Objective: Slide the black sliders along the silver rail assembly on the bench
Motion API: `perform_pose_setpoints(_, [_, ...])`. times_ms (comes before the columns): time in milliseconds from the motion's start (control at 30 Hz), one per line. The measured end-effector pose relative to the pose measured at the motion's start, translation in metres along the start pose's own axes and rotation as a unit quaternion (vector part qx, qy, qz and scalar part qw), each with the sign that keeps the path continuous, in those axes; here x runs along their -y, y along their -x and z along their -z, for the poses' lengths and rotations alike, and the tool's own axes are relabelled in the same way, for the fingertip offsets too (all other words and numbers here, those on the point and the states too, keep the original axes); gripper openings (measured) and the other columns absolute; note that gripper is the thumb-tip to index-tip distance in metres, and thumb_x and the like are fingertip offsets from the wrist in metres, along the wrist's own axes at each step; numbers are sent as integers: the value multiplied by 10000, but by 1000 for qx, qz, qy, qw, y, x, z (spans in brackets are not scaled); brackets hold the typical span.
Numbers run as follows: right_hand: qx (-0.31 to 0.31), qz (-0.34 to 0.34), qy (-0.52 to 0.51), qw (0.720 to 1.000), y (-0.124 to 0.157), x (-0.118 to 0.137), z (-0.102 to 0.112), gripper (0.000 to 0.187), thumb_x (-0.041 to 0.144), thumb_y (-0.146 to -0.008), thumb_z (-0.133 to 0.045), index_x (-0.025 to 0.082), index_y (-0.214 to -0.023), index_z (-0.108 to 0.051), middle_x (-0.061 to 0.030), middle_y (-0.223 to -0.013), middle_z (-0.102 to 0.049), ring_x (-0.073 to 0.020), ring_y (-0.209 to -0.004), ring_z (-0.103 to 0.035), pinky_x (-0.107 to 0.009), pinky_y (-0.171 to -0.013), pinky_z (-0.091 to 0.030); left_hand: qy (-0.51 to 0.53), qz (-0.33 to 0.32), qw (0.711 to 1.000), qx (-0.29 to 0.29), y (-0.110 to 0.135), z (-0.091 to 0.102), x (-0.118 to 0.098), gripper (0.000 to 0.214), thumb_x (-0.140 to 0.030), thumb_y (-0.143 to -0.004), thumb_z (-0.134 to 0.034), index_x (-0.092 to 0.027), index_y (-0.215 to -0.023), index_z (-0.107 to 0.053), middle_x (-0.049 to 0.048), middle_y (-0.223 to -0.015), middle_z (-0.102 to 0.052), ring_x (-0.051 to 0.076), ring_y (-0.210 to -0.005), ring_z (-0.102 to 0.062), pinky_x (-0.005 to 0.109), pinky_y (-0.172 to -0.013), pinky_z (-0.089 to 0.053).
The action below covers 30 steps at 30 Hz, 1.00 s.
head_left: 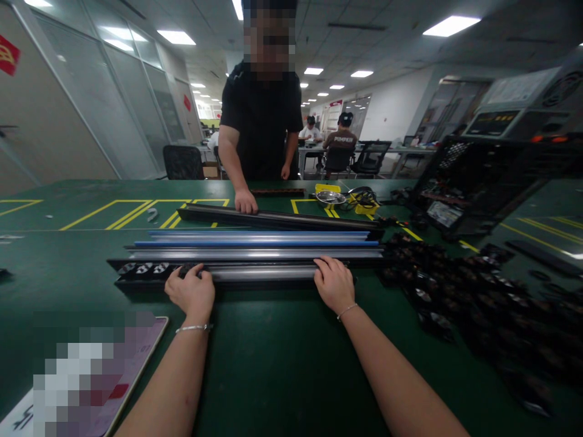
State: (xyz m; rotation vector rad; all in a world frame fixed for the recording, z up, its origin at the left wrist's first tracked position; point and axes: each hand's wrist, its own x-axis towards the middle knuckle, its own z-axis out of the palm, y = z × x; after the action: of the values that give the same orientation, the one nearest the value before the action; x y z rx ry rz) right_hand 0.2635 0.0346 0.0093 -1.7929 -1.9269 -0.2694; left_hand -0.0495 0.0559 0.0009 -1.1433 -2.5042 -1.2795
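Note:
A long black rail [264, 273] with a shiny metallic inner channel lies crosswise in front of me. Several small black parts with bright silvery patches [144, 267] sit in a row at its left end. My left hand [191, 294] has its fingers curled over a small black part [199, 271] in the channel, partly hidden by the fingers. Toward the right end, my right hand [334, 283] grips the rail, fingertips over its far edge. Just beyond lie similar rails, with blue-edged strips [259, 235] among them.
Small glossy black parts [437, 291] are heaped at right. A co-worker's hand [246, 201] rests on another black rail [282, 216] across the green table [273, 358]. A round metal dish [330, 197], cables [364, 197] and a black machine frame [455, 182] stand behind. A phone-like flat object [136, 358] lies front left.

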Motion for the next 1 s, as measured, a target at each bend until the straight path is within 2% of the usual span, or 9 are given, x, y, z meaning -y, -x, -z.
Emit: perform_pose_setpoints(1000, [2,1,4,1000,0,0,0,361,291,-874,-398,232,-1155,-617,-67,-1220,-581,-216,-1117,-474,-358,-909,-368,-6,-5,1000,0,2,1,-2,330,-296,-760,-504,-187,-994,-711,113,-1268,-462,315,-1207,-378,455,-1015,-324])
